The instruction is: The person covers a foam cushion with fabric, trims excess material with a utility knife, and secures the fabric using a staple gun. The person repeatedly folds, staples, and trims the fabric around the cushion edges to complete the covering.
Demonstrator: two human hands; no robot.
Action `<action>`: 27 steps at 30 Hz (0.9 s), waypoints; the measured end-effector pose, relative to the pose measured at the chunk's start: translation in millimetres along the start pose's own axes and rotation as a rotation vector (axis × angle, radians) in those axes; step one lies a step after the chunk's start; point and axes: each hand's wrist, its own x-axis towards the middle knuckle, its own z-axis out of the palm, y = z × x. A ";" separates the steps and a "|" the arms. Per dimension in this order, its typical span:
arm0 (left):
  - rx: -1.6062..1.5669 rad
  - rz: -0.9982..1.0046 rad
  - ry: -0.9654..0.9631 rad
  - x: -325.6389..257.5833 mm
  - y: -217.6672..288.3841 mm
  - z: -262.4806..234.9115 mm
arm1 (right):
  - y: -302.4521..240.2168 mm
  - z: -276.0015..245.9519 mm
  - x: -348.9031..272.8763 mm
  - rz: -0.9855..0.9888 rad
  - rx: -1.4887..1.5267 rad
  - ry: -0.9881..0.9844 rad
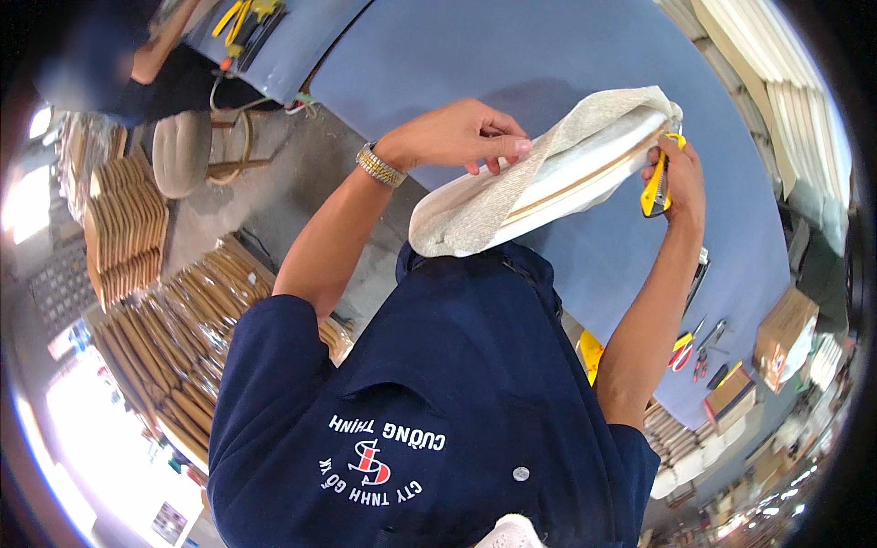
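A long padded seat panel is tilted up over the table's near edge. White padding and a thin wooden strip show along its side, and loose beige fabric drapes over part of it. My left hand is by the fabric's upper edge, its thumb out and its fingers loosely bent and apart. It appears to hold nothing; whether the thumb touches the cloth is hard to tell. My right hand, at the panel's far right end, is closed around a yellow utility knife.
The blue-topped table carries scissors, pliers and other tools to the right. A cardboard box stands beyond. Stacked curved wooden parts and an upholstered chair are at left. Another person is at upper left.
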 end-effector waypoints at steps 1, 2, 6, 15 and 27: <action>-0.022 -0.012 -0.002 -8.4 -5.8 0.7 | -1.4 -0.3 0.8 0.000 -0.013 -0.002; -0.031 -0.010 0.014 -14.7 -13.0 2.4 | -2.5 -0.2 1.5 -0.001 -0.025 -0.002; -0.049 0.015 0.060 -26.7 -30.9 12.6 | -5.4 -2.7 3.0 -0.017 -0.061 -0.031; 0.031 0.075 0.014 -9.0 -18.3 9.3 | 0.6 -2.6 -0.8 -0.007 -0.048 0.017; 0.316 0.210 0.071 23.6 19.7 38.1 | 5.2 -0.4 -2.1 0.000 0.019 0.004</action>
